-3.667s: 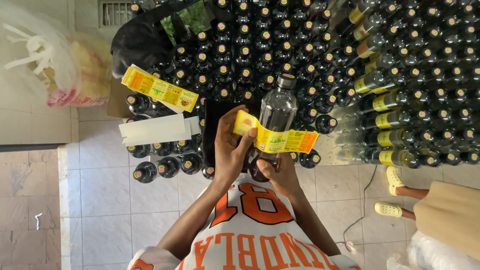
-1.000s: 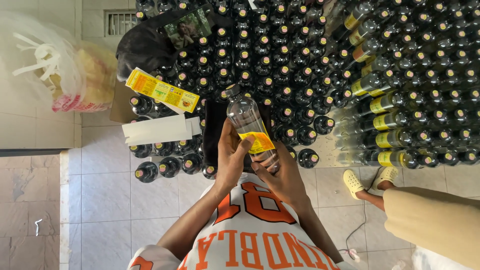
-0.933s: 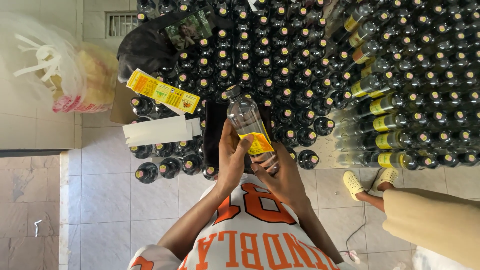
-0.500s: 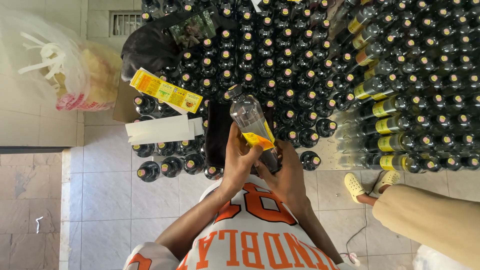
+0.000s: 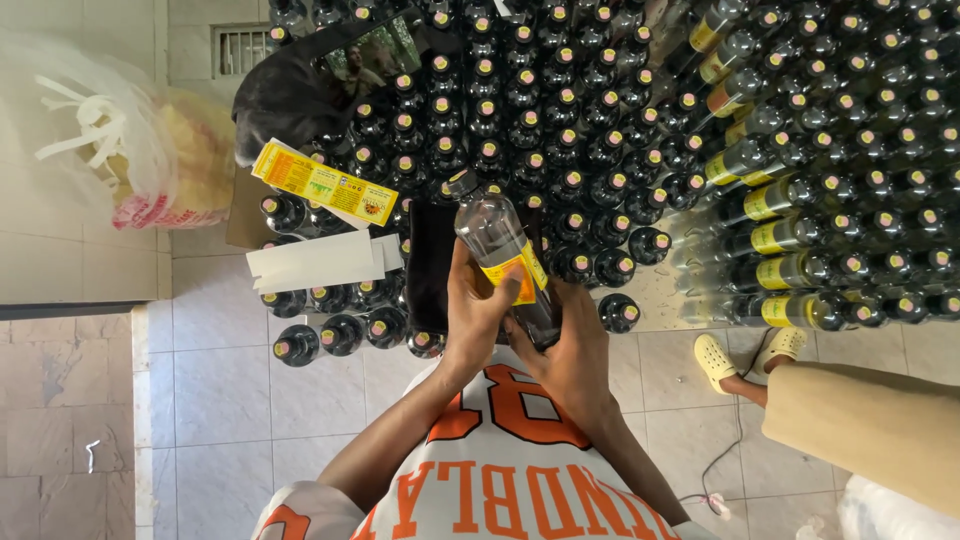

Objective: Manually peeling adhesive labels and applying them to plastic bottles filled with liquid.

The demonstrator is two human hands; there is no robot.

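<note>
While both your hands clasp 1 clear bottle (image 5: pixel 497 243), its long axis tilts up-left, away from you; left hand (image 5: pixel 478 310) wraps the yellow label (image 5: pixel 518 275), right hand (image 5: pixel 570 345) grips the base.

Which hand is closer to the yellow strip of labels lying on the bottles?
The left. The left hand holds the clear bottle on the side toward the strip of labels; the right hand grips the bottle's far side.

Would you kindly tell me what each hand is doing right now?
Left hand: closed around the clear bottle, thumb on its yellow label.
Right hand: gripping the same bottle's lower end.
</note>
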